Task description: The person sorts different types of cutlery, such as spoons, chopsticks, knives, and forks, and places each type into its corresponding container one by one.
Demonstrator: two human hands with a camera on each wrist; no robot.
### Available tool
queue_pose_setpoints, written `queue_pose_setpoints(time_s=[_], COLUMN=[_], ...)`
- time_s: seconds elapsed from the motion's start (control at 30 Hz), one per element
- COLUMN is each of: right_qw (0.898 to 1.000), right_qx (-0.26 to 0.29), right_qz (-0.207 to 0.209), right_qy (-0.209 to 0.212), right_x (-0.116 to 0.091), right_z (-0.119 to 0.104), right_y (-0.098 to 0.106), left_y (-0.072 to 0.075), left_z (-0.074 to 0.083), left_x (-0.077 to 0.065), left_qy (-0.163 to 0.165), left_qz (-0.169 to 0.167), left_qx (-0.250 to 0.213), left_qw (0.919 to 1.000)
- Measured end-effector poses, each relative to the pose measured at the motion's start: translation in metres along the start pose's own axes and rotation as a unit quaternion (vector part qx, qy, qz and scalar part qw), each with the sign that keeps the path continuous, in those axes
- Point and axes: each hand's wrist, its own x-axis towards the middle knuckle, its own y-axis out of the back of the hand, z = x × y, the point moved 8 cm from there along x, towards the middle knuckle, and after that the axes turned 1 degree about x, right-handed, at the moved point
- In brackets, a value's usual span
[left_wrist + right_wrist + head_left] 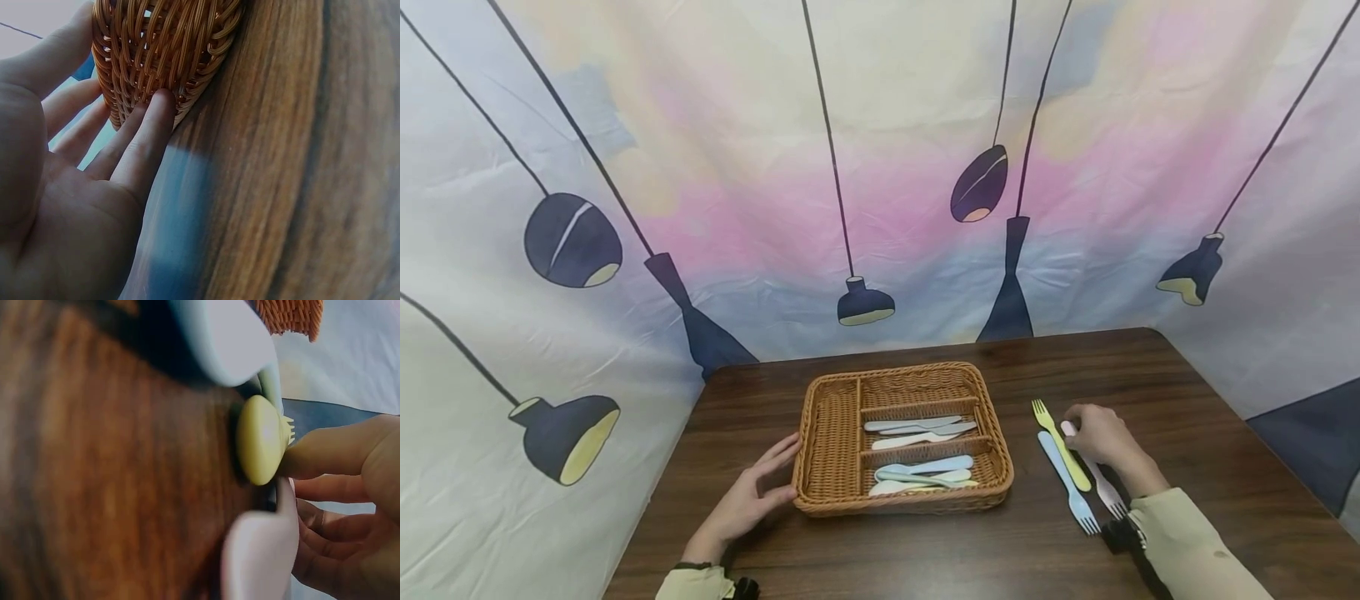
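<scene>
My left hand (pixel 741 500) rests against the left wall of a brown wicker cutlery basket (pixel 827 504), its fingers mostly straight. In the left wrist view its fingertips touch the woven side (pixel 162 56). On the table to the right of the basket, my right hand (pixel 1097 433) pinches the handle of a pale pink fork (pixel 1108 493), whose tines point toward me. Close beside it lie a yellow fork (pixel 1063 454), tines away from me, and a light blue fork (pixel 1067 479), tines toward me. In the right wrist view the yellow handle end (pixel 259 440) is near the fingertips.
Several pale knives (pixel 917 425) lie in the basket's middle compartment. Several pastel spoons (pixel 925 471) fill the near one. The left and far compartments show bare wicker. A dark wooden table (pixel 940 550) reaches back to a hanging cloth (pixel 760 208) printed with lamps.
</scene>
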Motion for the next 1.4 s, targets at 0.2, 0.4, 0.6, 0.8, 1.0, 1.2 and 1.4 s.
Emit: queue_pose_setpoints(time_s=[0.2, 0.4, 0.6, 0.8, 1.0, 1.2, 1.4], right_qw=[1.0, 1.0, 0.999, 0.997, 0.997, 0.994, 0.993], right_qx=[-0.009, -0.006, -0.008, -0.015, -0.001, 0.026, 0.06], right_qz=[0.0, 0.0, 0.019, 0.038, 0.028, 0.039, 0.037], right_qy=[0.003, 0.008, 0.043, 0.072, 0.078, 0.097, 0.094], right_x=[0.0, 0.001, 0.003, 0.008, 0.014, 0.021, 0.029], right_z=[0.0, -0.002, -0.013, -0.03, -0.046, -0.067, -0.093], right_y=[0.0, 0.004, 0.013, 0.025, 0.031, 0.035, 0.041], left_y=[-0.001, 0.0, 0.0, 0.001, 0.001, 0.001, 0.001], left_z=[0.001, 0.002, 0.002, 0.0, 0.0, -0.001, -0.001], left_x=[0.0, 0.0, 0.0, 0.0, 0.001, 0.001, 0.0], left_qy=[-0.003, -0.007, -0.006, 0.001, 0.001, 0.003, -0.003], left_qz=[-0.002, 0.0, 0.0, 0.003, 0.003, 0.004, 0.004], left_qx=[0.01, 0.007, 0.003, 0.008, 0.009, 0.012, 0.011], left_qw=[0.9999, 0.9999, 1.0, 1.0, 1.0, 0.9999, 0.9999])
